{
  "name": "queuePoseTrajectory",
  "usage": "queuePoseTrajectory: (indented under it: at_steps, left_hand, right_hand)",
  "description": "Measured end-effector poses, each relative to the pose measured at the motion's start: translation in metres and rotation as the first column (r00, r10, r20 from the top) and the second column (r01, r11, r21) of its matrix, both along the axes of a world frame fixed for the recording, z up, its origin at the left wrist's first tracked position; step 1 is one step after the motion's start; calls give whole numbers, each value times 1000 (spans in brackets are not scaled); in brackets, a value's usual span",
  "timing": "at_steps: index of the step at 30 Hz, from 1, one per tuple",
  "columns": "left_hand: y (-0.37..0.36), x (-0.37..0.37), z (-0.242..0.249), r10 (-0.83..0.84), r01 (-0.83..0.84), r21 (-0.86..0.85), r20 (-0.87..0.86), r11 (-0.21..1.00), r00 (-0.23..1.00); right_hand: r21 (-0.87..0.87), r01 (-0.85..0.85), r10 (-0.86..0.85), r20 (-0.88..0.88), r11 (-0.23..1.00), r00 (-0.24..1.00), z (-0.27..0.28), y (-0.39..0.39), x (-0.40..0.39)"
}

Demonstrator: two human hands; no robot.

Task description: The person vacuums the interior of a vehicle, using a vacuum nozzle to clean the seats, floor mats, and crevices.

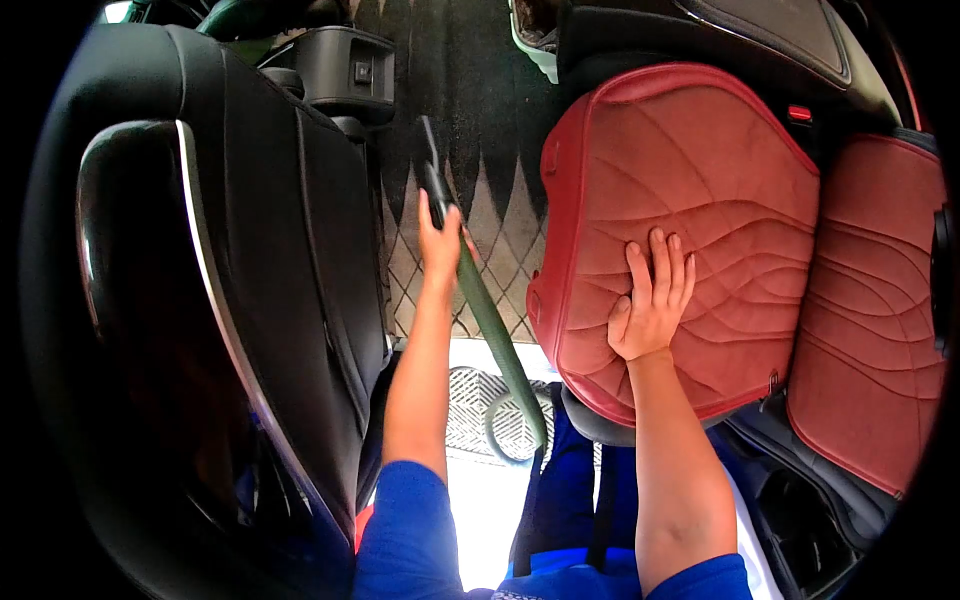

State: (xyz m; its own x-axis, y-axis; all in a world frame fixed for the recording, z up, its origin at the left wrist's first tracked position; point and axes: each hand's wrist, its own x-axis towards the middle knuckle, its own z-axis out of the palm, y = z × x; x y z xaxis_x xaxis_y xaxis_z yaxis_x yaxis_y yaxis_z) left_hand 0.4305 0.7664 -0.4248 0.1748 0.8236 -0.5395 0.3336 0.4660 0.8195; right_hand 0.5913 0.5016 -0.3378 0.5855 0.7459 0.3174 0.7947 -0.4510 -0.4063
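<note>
My left hand (440,242) is wrapped around the black vacuum nozzle (436,188), with its narrow tip pointing forward over the car floor mat (405,275). From the nozzle, a green hose (490,320) runs back toward my legs. Spread flat, my right hand (655,305) presses on the red seat cushion (720,170), its fingers apart. The cushion has stitched wavy lines and a smooth red border.
A black seat back (260,200) rises along the left. Beyond it is a dark console box (348,75). A second red cushion (875,300) adjoins the first at right, near a red buckle (800,114). A patterned mat (470,410) lies below the door sill.
</note>
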Motion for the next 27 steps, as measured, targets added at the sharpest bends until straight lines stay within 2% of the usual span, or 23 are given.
queuePoseTrajectory:
  at_steps: [2,3,4,6,8,9,10,11,12,14,16,17,18,20,22,23,24,26,27]
  left_hand:
    - [16,12,-31,-147,175,76,-283,982,948]
    - [4,22,-23,-227,305,108,-452,946,863]
    - [-5,15,-56,-237,543,314,-654,778,718]
    - [-37,14,-65,-328,598,235,-658,766,678]
    - [-60,9,-52,-343,505,125,-595,854,727]
    - [-68,3,-38,-326,382,122,-327,916,887]
    - [-71,-5,-22,-311,370,136,-325,919,893]
    - [-70,-16,-6,-210,210,-65,5,976,978]
    - [-66,-21,7,-17,114,-310,301,944,954]
    - [-53,-17,21,-76,117,-172,230,978,970]
    - [-28,3,11,-109,109,8,-10,994,994]
    - [-21,14,13,-83,80,-62,-56,995,995]
    - [-20,17,-15,-176,173,-33,-123,984,977]
    - [-47,30,-25,-295,330,102,-260,938,919]
    - [-74,26,-16,-266,266,-55,2,962,964]
    - [-82,21,-11,-235,240,-39,93,970,967]
    - [-87,21,-6,-318,294,179,130,939,939]
    - [-86,25,-7,-356,322,220,133,921,925]
    - [-74,38,12,-374,367,75,119,927,920]
  right_hand:
    - [-12,-13,13,13,1000,1000,1,0,1]
    - [-27,-29,30,20,999,999,2,-1,1]
    - [-26,-37,37,15,999,999,2,-2,0]
    - [-32,-32,32,18,999,999,0,-1,1]
    - [-36,-35,35,9,999,999,2,-1,1]
    - [-45,-36,36,-2,998,999,2,-1,2]
    - [-33,-49,49,4,998,999,3,-1,1]
    - [-43,-40,40,3,998,999,3,-2,1]
    - [-59,-29,29,-2,998,1000,2,-1,0]
    - [-22,-17,17,-18,1000,1000,0,1,1]
    - [-39,-14,13,-19,999,1000,1,-1,-1]
    - [-32,-14,13,-16,999,1000,1,0,-2]
    - [-27,-14,13,-21,1000,1000,2,1,-2]
    - [-17,-28,28,-19,999,999,3,1,1]
    - [-55,-47,48,3,997,999,1,-2,1]
    - [-48,-55,55,9,997,998,0,1,2]
    - [-23,-38,38,14,999,999,-1,3,1]
    - [-24,-19,19,5,1000,1000,-2,-2,-1]
    - [-26,-16,16,9,1000,1000,-2,-1,-1]
